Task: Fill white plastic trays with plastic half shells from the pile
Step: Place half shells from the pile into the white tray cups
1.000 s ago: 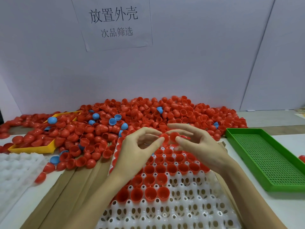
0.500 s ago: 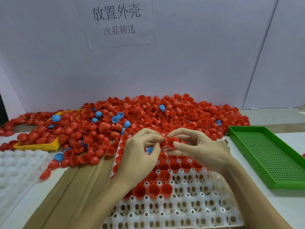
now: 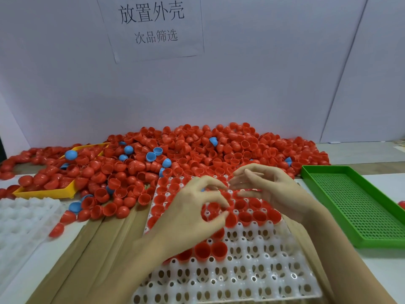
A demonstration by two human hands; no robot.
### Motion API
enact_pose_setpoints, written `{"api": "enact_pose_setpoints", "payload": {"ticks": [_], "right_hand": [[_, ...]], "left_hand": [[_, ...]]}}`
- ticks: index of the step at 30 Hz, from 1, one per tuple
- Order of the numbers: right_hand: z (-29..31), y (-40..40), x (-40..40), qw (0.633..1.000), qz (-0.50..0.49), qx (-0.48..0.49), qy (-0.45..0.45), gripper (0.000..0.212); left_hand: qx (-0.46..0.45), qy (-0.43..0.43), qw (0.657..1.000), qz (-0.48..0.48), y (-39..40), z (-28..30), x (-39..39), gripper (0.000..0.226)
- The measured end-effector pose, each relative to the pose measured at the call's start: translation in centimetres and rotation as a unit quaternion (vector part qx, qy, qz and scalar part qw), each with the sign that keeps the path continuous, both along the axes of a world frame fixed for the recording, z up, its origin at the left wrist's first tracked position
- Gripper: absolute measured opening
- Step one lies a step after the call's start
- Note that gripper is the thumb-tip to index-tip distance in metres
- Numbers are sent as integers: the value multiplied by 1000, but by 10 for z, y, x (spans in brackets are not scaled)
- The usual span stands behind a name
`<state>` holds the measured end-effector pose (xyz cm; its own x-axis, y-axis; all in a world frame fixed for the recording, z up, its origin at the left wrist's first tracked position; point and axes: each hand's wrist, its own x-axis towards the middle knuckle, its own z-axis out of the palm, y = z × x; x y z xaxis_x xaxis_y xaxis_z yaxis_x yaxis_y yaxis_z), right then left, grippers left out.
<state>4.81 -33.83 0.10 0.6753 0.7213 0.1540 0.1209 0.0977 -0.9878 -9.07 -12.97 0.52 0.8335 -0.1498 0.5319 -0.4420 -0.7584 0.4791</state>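
Fingers: on the left hand (image 3: 188,216) the fingers (image 3: 215,202) are being curled with thumb and forefinger pinching a red half shell (image 3: 230,218) over the filled rows; on the right hand (image 3: 271,194) they are being held loosely spread, and whether anything is being held there cannot be told.
Tray: the white tray (image 3: 252,275) is being filled from its far side, red shells sitting open side up in the upper rows, the near rows not yet being used.
Pile: the pile (image 3: 197,150) is lying just beyond the tray on the tabletop (image 3: 383,270), mostly red with a few blue shells (image 3: 150,156) mixed in.
Handling: the shells are being judged light, thin and stiff, smooth enough to slip; a rim pinch is being judged the surest hold.
Surroundings: a green perforated tray (image 3: 359,207) is lying to the right, a yellow tray (image 3: 47,193) to the left.
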Motion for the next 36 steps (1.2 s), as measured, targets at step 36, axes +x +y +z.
{"api": "enact_pose_setpoints", "payload": {"ticks": [36], "right_hand": [[-23, 3, 74, 808, -360, -368, -287, 80]], "left_hand": [[91, -33, 973, 208, 84, -16, 20, 30]]}}
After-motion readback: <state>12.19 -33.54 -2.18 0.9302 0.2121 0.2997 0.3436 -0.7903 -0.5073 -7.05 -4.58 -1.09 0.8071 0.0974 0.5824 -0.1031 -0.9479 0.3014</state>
